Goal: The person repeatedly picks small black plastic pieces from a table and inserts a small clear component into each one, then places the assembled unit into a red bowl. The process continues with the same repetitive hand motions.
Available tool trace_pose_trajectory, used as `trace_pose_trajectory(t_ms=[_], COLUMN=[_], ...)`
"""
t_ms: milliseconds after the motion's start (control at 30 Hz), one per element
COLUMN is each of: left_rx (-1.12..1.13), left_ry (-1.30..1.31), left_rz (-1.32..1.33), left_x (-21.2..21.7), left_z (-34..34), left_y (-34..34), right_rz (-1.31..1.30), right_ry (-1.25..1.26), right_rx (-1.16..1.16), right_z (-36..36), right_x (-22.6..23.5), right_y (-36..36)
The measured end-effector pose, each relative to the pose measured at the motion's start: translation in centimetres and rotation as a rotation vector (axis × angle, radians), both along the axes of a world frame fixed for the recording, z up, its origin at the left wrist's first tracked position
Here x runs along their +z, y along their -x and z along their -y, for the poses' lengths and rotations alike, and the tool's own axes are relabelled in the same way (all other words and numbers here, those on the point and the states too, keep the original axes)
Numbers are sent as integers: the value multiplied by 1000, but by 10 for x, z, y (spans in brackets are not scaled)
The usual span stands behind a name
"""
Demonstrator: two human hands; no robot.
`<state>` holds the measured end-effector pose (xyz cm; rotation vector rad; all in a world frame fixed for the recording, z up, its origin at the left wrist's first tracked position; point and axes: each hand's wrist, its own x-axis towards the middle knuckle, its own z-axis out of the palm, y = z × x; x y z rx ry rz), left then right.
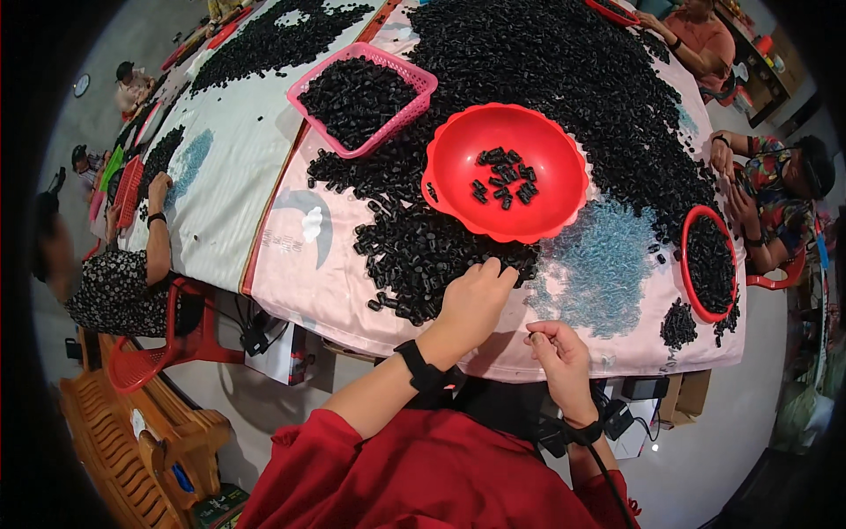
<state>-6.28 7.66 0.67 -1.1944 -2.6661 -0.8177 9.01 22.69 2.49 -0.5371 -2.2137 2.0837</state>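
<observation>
Bench (295, 295): covered with a pale pink printed cloth; a white-covered surface (220, 172) adjoins its left edge.

Left hand (476, 300): positioned inward of the bench's near edge, at the near side of the loose black pieces (410, 256). Fingers are bent and drawn together, tips directed into the pile. Whether a piece is gripped cannot be told; the fingertips are partly hidden.

Right hand (561, 360): positioned at the near edge, to the right of the left hand. Thumb and forefinger are brought close together, with only a narrow opening at the tips; the remaining fingers are curled. Whether a small part is held between the tips cannot be told. A dark band (421, 366) encircles the left wrist.

The loose black pieces extend from near the near edge toward the far edge, passing around the red bowl (511, 128). The bowl has a scalloped rim and contains a small group of black pieces (504, 176). A pink basket (397, 123), filled with black pieces, stands toward the left edge. Clear bluish parts (604, 269) lie between bowl and near edge, to the right. A red-rimmed tray (686, 264) of black pieces sits by the right edge.
</observation>
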Motion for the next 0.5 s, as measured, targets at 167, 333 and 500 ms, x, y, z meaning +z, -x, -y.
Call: trace_pose_trajectory(t_ms=[167, 333, 500], left_rx=[28, 79, 106], left_ry=[-61, -439, -646], left_rz=[48, 1285, 1891], left_x=[2, 18, 8], left_z=[-2, 29, 57], left_y=[-5, -14, -29], right_rz=[-4, -16, -196], right_ry=[6, -58, -849], right_rx=[-59, -88, 30], right_z=[2, 5, 8], right_x=[6, 1, -1], right_y=[0, 0, 14])
